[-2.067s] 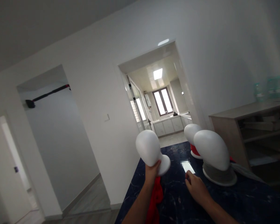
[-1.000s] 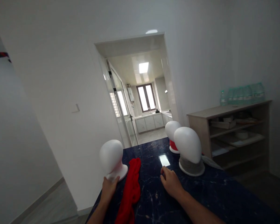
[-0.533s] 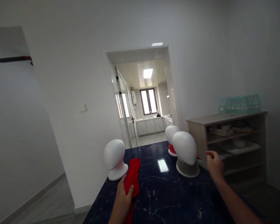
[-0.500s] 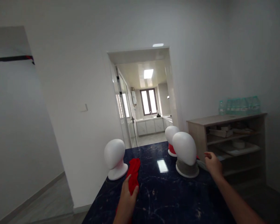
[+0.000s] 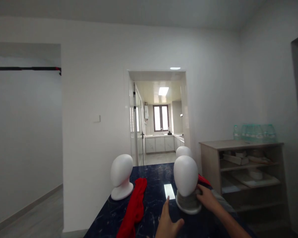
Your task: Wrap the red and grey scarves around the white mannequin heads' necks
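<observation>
The nearest white mannequin head (image 5: 185,175) stands upright on the dark marbled table, with a grey scarf (image 5: 187,202) around its neck. My right hand (image 5: 207,197) is at the right side of that neck, its fingers closed on the grey scarf; part of the grip is hidden. A grey length of cloth trails to the right, behind my forearm. In front of the head, my left hand (image 5: 168,223) is open, thumb and fingers apart, holding nothing. To its left lies a long red scarf (image 5: 134,208), crumpled along the table.
A bare white mannequin head (image 5: 122,173) stands at the table's left edge. Another head (image 5: 183,151) is partly hidden behind the nearest one, with red cloth (image 5: 204,180) to the right. Beyond the table's right side is an open shelf (image 5: 238,145) with water bottles (image 5: 255,132) on top.
My left hand has moved right, from the red scarf towards the nearest head. My right hand has come in to its neck. The view has levelled out, and that head appears further left.
</observation>
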{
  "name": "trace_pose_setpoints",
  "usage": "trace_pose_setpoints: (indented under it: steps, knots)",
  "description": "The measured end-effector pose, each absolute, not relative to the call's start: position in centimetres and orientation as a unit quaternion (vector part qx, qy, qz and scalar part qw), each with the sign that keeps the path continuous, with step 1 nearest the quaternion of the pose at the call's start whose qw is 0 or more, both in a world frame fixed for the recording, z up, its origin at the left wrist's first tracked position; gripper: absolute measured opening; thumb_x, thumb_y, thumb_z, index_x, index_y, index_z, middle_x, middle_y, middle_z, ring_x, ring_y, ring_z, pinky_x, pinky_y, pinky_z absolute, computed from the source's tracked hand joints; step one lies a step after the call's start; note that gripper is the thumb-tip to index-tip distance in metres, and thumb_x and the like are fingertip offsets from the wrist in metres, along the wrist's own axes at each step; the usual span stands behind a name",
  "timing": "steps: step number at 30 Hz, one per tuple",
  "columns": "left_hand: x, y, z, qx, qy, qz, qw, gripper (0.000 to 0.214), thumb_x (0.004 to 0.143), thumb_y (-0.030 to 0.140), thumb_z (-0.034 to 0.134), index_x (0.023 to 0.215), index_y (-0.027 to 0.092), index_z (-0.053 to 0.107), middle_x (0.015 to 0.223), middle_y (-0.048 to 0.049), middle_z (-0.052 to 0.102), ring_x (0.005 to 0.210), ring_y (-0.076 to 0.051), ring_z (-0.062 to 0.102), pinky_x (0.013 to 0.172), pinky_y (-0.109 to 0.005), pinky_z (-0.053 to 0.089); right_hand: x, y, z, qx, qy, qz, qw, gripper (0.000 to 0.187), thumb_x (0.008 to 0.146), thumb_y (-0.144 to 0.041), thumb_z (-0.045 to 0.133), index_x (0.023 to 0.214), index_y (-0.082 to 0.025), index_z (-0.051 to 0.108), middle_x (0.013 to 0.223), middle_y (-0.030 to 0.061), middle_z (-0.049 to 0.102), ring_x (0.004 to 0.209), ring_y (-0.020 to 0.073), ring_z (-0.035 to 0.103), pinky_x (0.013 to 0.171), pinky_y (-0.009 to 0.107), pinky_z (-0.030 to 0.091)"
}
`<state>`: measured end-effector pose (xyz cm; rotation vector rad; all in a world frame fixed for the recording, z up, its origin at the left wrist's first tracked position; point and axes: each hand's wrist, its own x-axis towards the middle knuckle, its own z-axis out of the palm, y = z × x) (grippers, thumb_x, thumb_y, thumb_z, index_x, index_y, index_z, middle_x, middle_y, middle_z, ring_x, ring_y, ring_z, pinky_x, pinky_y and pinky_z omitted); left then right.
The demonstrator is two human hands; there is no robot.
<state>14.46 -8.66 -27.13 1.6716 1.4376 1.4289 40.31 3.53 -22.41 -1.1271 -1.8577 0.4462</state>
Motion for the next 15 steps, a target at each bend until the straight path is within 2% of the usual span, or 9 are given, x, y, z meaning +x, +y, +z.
trace_pose_setpoints:
  steps: [3,6,9,10,12,15]
  knots:
    - [14.3,-7.3,-25.3,0.578,0.502,0.578,0.281,0.110,0.057,0.031,0.087,0.155,0.009,0.042,0.158,-0.0228,0.052,0.150,-0.039,0.046,0.126,-0.044,0.035,35.9,1.8,-23.3,-0.438,-0.759,0.188,0.444,0.022,0.065,-0.020,0.051,0.082,-0.021,0.066,0.084,0.0042,0.073,0.082,0.0239,0.067,0.076,0.032,0.049]
    - [14.0,-6.4,-24.1,0.537,0.473,0.641,0.277,0.093,0.057,0.041,0.089,0.140,0.012,0.058,0.138,-0.0198,0.069,0.130,-0.039,0.064,0.115,-0.045,0.049,32.5,-0.3,-24.0,-0.394,-0.775,0.219,0.443,0.023,0.064,-0.017,0.051,0.083,-0.021,0.064,0.085,0.0019,0.071,0.084,0.0214,0.065,0.076,0.029,0.047]
    - [14.1,-6.2,-23.9,0.485,0.472,0.697,0.239,0.089,0.055,0.046,0.092,0.132,0.015,0.062,0.133,-0.0185,0.072,0.122,-0.037,0.069,0.109,-0.046,0.053,31.7,-2.4,-24.4,-0.382,-0.787,0.237,0.423,0.018,0.067,-0.017,0.053,0.080,-0.022,0.065,0.086,0.0024,0.070,0.087,0.0226,0.066,0.080,0.031,0.049]
    - [14.2,-6.2,-24.0,0.472,0.468,0.709,0.233,0.087,0.054,0.047,0.093,0.129,0.015,0.064,0.131,-0.0182,0.073,0.120,-0.037,0.070,0.106,-0.045,0.055,32.0,-3.1,-24.3,-0.379,-0.791,0.239,0.416,0.016,0.069,-0.018,0.055,0.079,-0.022,0.067,0.090,0.0035,0.071,0.091,0.0240,0.067,0.083,0.033,0.051]
    - [14.7,-6.3,-24.2,0.454,0.466,0.725,0.225,0.081,0.054,0.050,0.092,0.122,0.015,0.068,0.125,-0.0175,0.075,0.115,-0.037,0.073,0.100,-0.045,0.058,33.2,-4.7,-24.2,-0.363,-0.804,0.237,0.407,0.019,0.074,-0.022,0.058,0.086,-0.023,0.073,0.113,0.0077,0.074,0.109,0.0276,0.068,0.096,0.037,0.051]
    - [15.8,-6.5,-24.5,0.438,0.491,0.730,0.181,0.077,0.053,0.051,0.091,0.119,0.017,0.070,0.124,-0.0166,0.075,0.116,-0.039,0.072,0.099,-0.046,0.059,36.0,-7.3,-24.0,-0.358,-0.828,0.209,0.377,0.026,0.077,-0.029,0.064,0.098,-0.024,0.079,0.152,0.0123,0.060,0.139,0.0332,0.056,0.116,0.044,0.043]
